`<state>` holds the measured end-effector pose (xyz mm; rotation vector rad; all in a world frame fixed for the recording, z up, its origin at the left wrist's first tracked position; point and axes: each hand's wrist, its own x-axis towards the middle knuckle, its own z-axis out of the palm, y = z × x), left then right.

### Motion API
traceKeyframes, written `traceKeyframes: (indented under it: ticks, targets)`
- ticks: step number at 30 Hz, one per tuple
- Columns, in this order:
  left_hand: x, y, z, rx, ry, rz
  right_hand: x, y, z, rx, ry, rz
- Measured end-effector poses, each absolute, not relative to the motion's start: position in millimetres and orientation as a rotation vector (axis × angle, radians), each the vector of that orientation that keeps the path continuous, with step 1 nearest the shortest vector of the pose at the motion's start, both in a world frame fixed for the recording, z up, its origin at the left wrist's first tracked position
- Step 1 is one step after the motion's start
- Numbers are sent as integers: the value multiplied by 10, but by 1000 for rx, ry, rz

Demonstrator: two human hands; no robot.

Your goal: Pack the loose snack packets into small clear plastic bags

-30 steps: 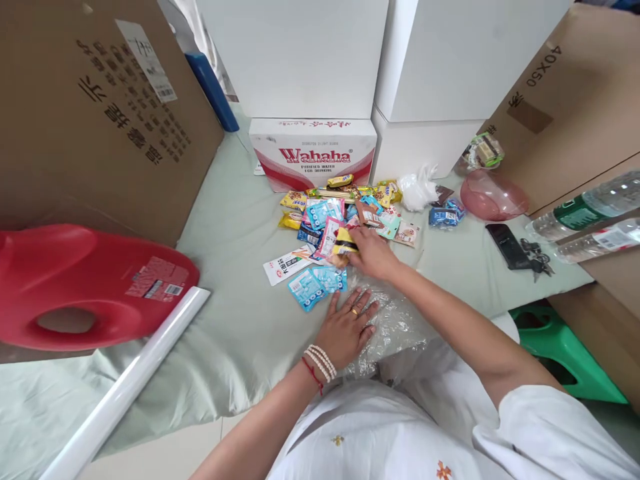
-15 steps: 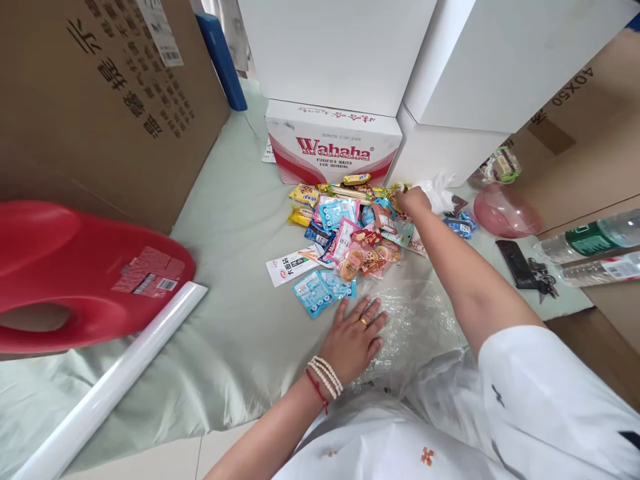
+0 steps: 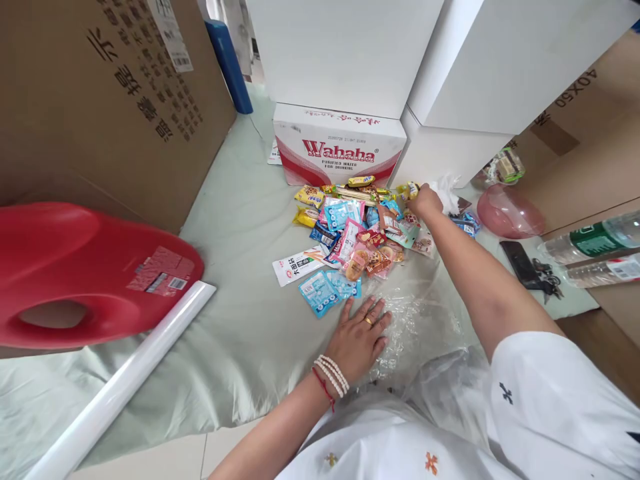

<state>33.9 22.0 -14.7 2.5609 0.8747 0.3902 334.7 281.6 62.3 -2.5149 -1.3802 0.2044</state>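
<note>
My left hand (image 3: 356, 340) lies flat with fingers spread on the pale green cloth, beside crumpled clear plastic film (image 3: 417, 323). Just beyond its fingertips are light blue packets (image 3: 320, 293). A heap of wrapped snacks lies further off, with a pink packet (image 3: 349, 239), a white packet (image 3: 296, 267) and yellow packets (image 3: 309, 195) among them. At the heap's far right edge, my right hand (image 3: 426, 202) is closed, its fingertips on a small yellow snack packet (image 3: 411, 191). The hand's back hides part of the grip.
A Wahaha water carton (image 3: 340, 152) stands behind the snacks, next to white boxes (image 3: 460, 150). On the left are a red plastic jug (image 3: 95, 267) and a white tube (image 3: 125, 373). A pink balloon (image 3: 510, 212), black phone (image 3: 519, 263), keys (image 3: 549, 279) and bottles (image 3: 595, 240) sit right.
My right hand has shifted slightly right at the heap's edge, and the yellow packet at its fingertips shows more. My left hand stays flat. The whole view has shifted a little.
</note>
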Motion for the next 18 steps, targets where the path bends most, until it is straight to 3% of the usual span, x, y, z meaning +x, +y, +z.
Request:
traceKeyframes:
  ticks: [5,10,12,18]
  targets:
    - [341,218,-140,2557,899,356,3451,1861,925,-2205,-1550,124]
    - [404,289,-142,2609,916,344,3281,619,1036,-1829,-2019,821]
    - [450,334,-148,2634,920,336,3164,298,931,-1761,-2196,944]
    - [482,363,-142,2674,999,323,2999,-23,510,-1935,-2454,562]
